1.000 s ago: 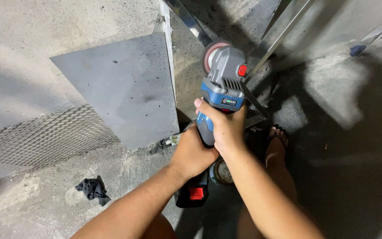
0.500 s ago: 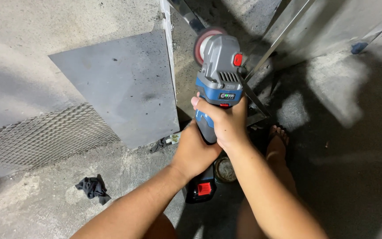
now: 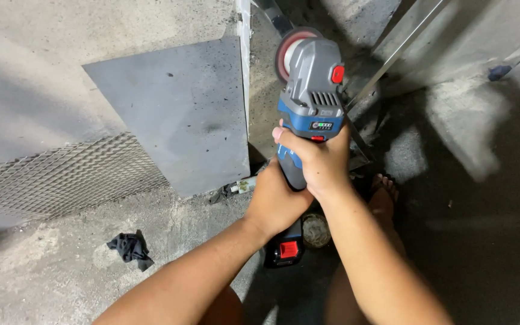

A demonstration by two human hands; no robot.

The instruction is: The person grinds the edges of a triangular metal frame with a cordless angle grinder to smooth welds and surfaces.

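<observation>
While both hands were closed around the tool, the concrete floor (image 3: pixel 43 283) spread out under everything, rough and pale at 8 o'clock and dark with shadow toward 4 o'clock. A flat grey metal sheet (image 3: pixel 176 114) lay on it at about 10 o'clock from the hands, with a strip of expanded metal mesh (image 3: pixel 55 177) beside it toward 9 o'clock. Slim metal bars (image 3: pixel 392 54) ran off slantwise at 1 o'clock.

The angle grinder (image 3: pixel 309 102), grey and blue with a red button, was held near the middle of the view, pointing toward 12 o'clock, its reddish disc (image 3: pixel 285 51) at the far end close to the right edge of the sheet. The right hand (image 3: pixel 317 159) was wrapped tight around the blue body, and the left hand (image 3: pixel 278 198) gripped the handle just behind it, at 7 o'clock from the right. The black battery pack (image 3: pixel 285 250) with a red catch showed below the left wrist. A bare foot (image 3: pixel 383 198) rested on the floor at 4 o'clock from the hands. A small crumpled black rag (image 3: pixel 129 248) lay well apart at 8 o'clock.
</observation>
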